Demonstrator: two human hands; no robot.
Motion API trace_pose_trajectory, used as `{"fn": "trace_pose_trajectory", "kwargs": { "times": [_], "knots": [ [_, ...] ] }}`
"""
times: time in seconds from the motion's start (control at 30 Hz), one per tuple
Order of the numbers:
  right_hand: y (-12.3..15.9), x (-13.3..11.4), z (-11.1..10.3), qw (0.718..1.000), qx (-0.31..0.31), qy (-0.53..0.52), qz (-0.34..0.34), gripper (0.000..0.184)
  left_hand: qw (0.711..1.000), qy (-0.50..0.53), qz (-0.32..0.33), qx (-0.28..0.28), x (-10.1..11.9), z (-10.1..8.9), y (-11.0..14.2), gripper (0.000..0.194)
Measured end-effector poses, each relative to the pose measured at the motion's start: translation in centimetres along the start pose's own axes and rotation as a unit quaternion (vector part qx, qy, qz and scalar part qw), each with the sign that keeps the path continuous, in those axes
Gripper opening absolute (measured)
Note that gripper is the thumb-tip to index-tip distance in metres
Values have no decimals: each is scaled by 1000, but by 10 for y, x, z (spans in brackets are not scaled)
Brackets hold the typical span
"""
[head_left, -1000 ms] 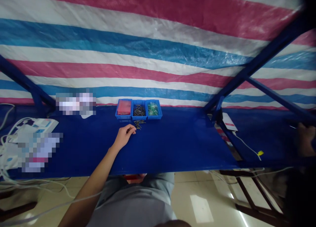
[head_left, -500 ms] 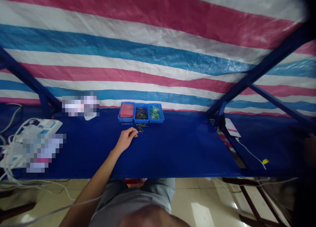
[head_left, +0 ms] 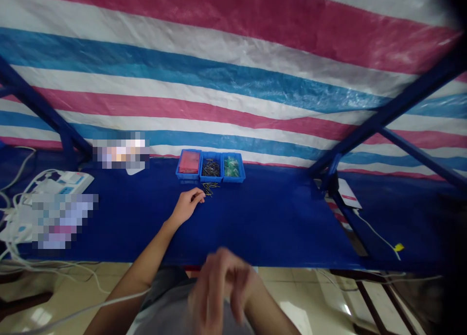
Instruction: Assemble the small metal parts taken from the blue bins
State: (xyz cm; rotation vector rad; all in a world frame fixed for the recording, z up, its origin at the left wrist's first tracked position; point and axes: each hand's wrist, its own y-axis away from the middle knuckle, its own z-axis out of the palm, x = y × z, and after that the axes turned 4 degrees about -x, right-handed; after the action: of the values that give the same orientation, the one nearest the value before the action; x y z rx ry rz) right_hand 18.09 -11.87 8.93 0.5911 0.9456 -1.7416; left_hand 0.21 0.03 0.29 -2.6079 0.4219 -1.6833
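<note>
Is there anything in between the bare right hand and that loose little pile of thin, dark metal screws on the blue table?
Nothing visible stands between the right hand and the pile of screws. The left hand is beside the pile, left of that path.

Workshop-type area, prob. assy stn | blue bench [head_left: 273, 213] w/ parts bins [head_left: 211, 179] | striped tarp [head_left: 182, 72] backdrop

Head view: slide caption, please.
Left hand beside loose dark fasteners near three blue bins; right hand blurred in the foreground.
</note>
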Motion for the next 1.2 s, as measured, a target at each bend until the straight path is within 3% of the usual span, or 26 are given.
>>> {"fn": "trace_pose_trajectory", "kwargs": {
  "times": [0.07, 0.1, 0.17, 0.23, 0.3, 0.4, 0.57, 0.83, 1.2],
  "knots": [
    [1, -28, -29, 972, 161, 168, -29, 44, 1000, 0, 7, -3, 0, 0, 0, 28],
    [1, -40, -46, 929, 254, 268, -26, 39, 1000, 0, 10, -4, 0, 0, 0, 28],
    [0, -57, -81, 804, 399, 441, -26, 35, 1000, -3, 8, -4, 0, -1, 0, 30],
    [0, -62, -114, 721, 444, 531, 5, 27, 1000, -5, 3, 2, 0, -1, 0, 31],
    [3, -54, -141, 689, 447, 571, 17, 19, 1000, -5, 0, 8, 1, -1, 0, 31],
    [8, -30, -163, 664, 438, 606, 15, 14, 1000, -1, 1, 7, -1, 0, 0, 30],
    [13, -3, -166, 643, 416, 643, -2, 18, 1000, 12, -5, 12, -4, 0, -1, 29],
    [9, -3, -162, 625, 447, 639, -26, 24, 1000, 15, -10, 4, -5, -1, -1, 29],
    [8, -1, -160, 619, 431, 656, -29, 20, 1000, 11, 1, -27, 1, -2, 0, 29]
  ]
}}
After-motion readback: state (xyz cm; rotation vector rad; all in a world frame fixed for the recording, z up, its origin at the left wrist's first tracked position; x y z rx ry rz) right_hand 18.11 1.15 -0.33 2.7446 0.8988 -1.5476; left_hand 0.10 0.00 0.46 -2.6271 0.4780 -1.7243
